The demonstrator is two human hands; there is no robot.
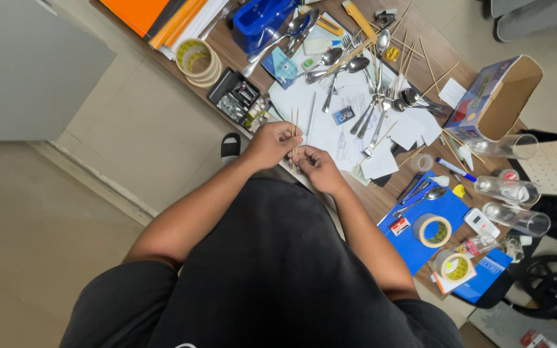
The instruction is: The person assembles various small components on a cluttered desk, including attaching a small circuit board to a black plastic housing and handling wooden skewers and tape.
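Observation:
My left hand (272, 143) and my right hand (317, 167) meet at the near edge of a cluttered wooden desk (381, 200). Both hold a small bundle of thin wooden skewers (295, 124) that stands up between the fingers. The left hand grips the sticks higher up; the right hand pinches their lower ends. More skewers (414, 55) lie scattered among metal spoons and forks (372, 106) on white papers (320, 125) further out on the desk.
A blue tape dispenser (260, 22), tape rolls (198, 61), an open cardboard box (501, 96), clear plastic tubes (507, 190), blue folders (443, 212) with tape rolls (433, 231), a small parts tray (240, 100) and orange folders (140, 13) crowd the desk. A black chair wheel (552, 283) is at right.

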